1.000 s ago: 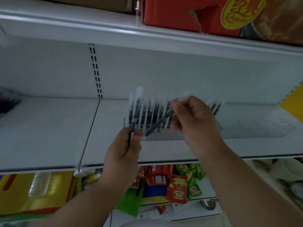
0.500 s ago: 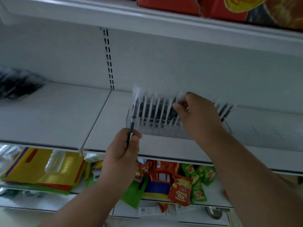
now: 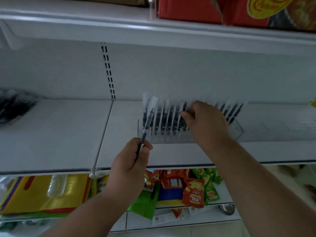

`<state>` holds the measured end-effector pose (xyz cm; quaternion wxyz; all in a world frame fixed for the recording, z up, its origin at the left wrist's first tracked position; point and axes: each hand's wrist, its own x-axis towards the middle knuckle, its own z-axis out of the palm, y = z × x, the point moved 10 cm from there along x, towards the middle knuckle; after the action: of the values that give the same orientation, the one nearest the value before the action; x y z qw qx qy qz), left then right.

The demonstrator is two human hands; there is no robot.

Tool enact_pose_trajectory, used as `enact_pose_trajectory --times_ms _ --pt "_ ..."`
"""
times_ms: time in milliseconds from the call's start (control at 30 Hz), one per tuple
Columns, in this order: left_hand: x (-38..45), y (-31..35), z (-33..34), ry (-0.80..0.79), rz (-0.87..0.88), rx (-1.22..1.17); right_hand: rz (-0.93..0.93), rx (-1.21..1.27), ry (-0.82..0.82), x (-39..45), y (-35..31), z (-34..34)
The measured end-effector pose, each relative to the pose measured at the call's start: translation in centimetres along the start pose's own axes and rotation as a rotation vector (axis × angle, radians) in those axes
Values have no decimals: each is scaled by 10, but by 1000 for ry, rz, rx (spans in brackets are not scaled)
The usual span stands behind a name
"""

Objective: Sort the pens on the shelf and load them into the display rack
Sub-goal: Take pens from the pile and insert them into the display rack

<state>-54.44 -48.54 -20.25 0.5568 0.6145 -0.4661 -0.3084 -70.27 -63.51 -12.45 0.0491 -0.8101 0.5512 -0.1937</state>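
A clear display rack [image 3: 236, 132] stands on the white shelf [image 3: 51, 134] and holds a row of several black pens [image 3: 164, 119] in clear sleeves. My right hand [image 3: 206, 124] reaches over the middle of the rack, its fingers curled down among the pen tops, thumb and fingers pinching one pen standing there. My left hand [image 3: 130, 165] is in front of the rack's left end and grips one sleeved black pen [image 3: 148, 119] upright by its lower end. The right hand hides the middle pens.
A dark, blurred pile of loose pens [image 3: 15, 106] lies at the shelf's far left. A red carton [image 3: 205, 9] sits on the shelf above. Below are yellow bags [image 3: 51, 190] and red and green snack packets [image 3: 193, 194].
My right hand carried its pen from in front of the rack down into the row and now sits lower over the rack. The left hand keeps its pen upright.
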Motion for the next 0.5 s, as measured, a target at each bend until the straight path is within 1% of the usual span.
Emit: enact_pose_trajectory --times_ms 133,233,267,333,367,433,500 --pt "9 10 -3 -76 29 28 110 42 70 -10 6 -6" --pt "14 13 -2 -114 57 53 118 205 173 -27 2 -21" --pt "16 14 1 -127 70 64 113 319 160 -32 -2 -22" --pt "18 19 9 -162 95 91 106 628 58 -38 -16 -14" --pt "18 22 16 -204 110 119 112 748 18 -41 -21 -13" --pt "17 29 33 -286 141 182 137 895 -9 -45 -22 -14" --pt "16 34 44 -315 162 213 170 963 -15 -47 -15 -15"
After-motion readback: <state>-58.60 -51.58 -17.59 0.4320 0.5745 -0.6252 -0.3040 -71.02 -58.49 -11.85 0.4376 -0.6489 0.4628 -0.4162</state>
